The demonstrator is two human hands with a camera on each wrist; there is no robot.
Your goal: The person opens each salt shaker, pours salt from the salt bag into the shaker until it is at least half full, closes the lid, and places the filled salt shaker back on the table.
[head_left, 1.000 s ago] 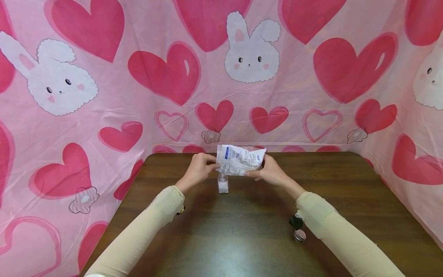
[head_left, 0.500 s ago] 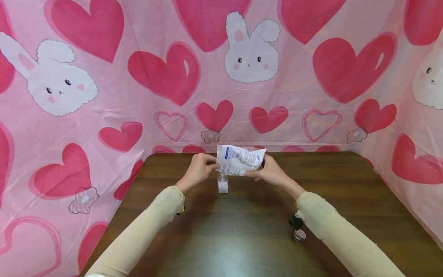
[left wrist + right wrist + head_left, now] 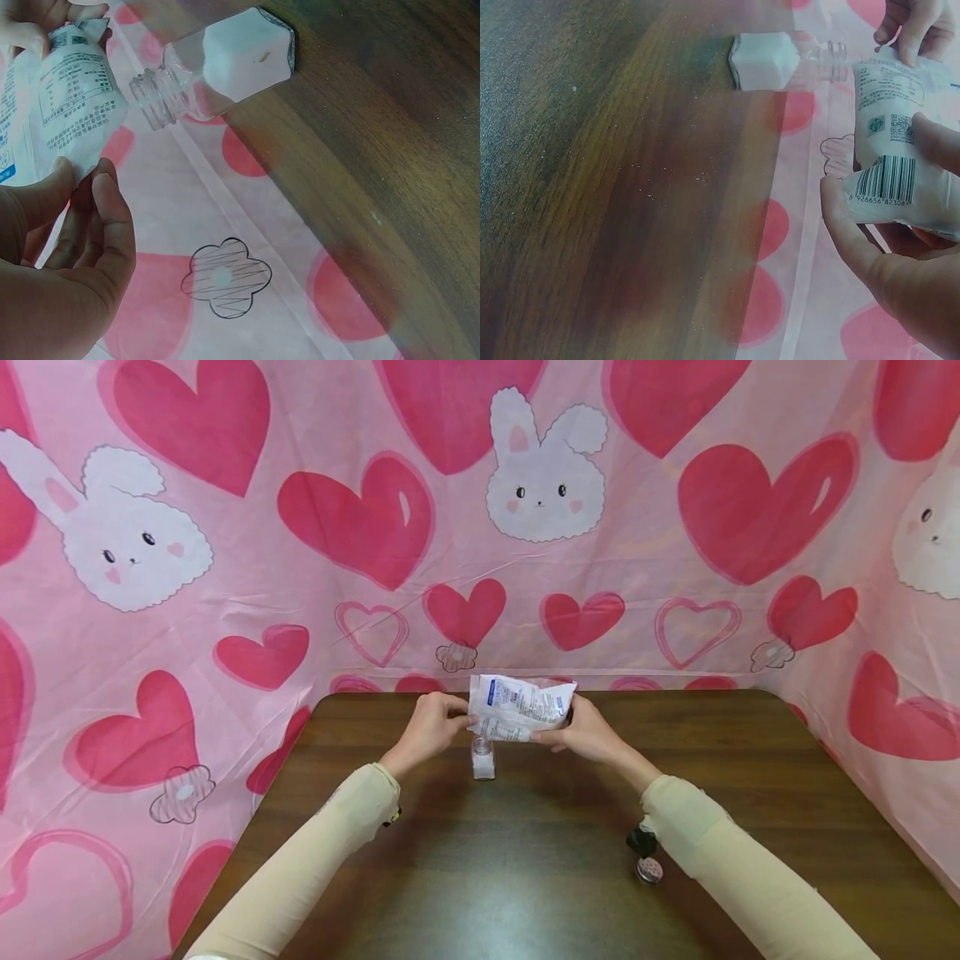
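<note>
A white printed plastic bag [image 3: 517,706] is held tilted just above a small clear glass jar [image 3: 483,758]. My left hand [image 3: 429,731] pinches the bag's left corner between thumb and fingers, plain in the left wrist view. On the other end, my right hand [image 3: 588,727] grips the bag's body, its thumb across the printed side near the barcode. The glass jar [image 3: 225,64] stands upright without a cap, its threaded neck close under the bag's edge. White grains fill more than half of it, with a level top in the right wrist view.
A perforated metal shaker cap [image 3: 649,870] lies on the wooden table [image 3: 480,877] beside the right sleeve. White grains [image 3: 656,187] are scattered over the wood. Behind the table's far edge hangs a pink cloth [image 3: 525,568] with hearts and rabbits.
</note>
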